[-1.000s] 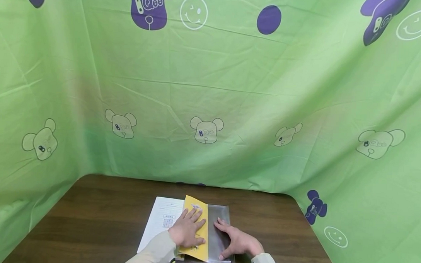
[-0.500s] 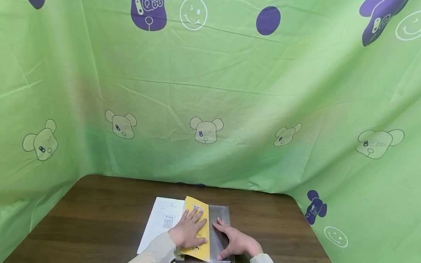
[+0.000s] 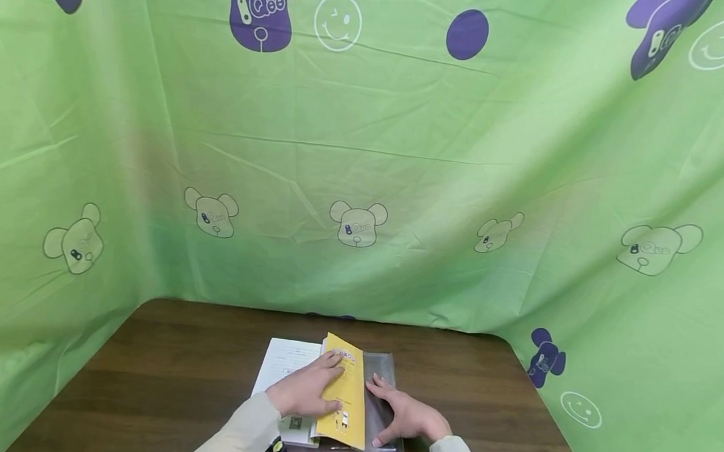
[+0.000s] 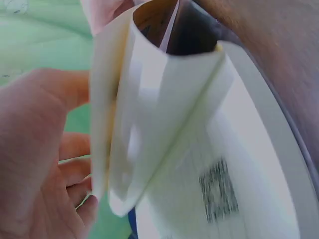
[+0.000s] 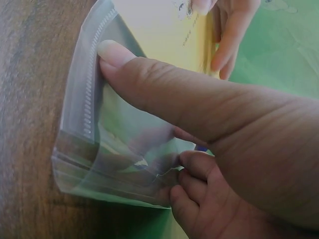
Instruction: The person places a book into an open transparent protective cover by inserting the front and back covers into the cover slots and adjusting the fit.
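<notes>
A: Head view: what are your hands doing?

B: My left hand [image 3: 305, 391] is gripping the yellow cover [image 3: 345, 392], lifting it at six o'clock on the surface [image 3: 153, 365]. My right hand [image 3: 408, 414] is pressing flat on the clear sleeve [image 3: 382, 368].

A: Left wrist?

B: The cover is curling; I'm judging a gentle lift best.

A: Right wrist?

B: My thumb is pinning the sleeve's edge, fingers curling under; holding it steady matters.

My left hand [image 3: 305, 390] curls its fingers (thumb underneath) in a grip; my right hand [image 3: 409, 414] lies beside it, thumb pressing down, fingers partly curled.
</notes>
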`<move>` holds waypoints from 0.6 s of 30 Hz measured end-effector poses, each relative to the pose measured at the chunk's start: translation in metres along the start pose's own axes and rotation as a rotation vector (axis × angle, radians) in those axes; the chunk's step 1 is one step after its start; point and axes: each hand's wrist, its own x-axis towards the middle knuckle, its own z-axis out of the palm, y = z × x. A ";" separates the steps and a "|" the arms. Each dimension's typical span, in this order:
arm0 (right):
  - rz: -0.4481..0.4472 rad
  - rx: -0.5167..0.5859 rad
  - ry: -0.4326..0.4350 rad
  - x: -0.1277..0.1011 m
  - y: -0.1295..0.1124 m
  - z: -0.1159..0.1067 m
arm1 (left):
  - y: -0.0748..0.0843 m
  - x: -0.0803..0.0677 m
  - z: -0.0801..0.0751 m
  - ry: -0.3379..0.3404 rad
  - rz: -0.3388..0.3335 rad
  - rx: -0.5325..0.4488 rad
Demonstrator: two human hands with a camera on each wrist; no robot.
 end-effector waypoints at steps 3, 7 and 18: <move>0.003 0.003 -0.003 0.000 0.000 0.000 | -0.005 -0.006 -0.003 -0.020 -0.018 -0.046; 0.000 0.000 0.005 -0.001 0.002 0.000 | -0.012 -0.010 -0.004 -0.072 -0.013 -0.122; 0.000 0.010 -0.001 0.000 0.003 0.000 | -0.015 -0.007 0.003 -0.115 -0.001 -0.200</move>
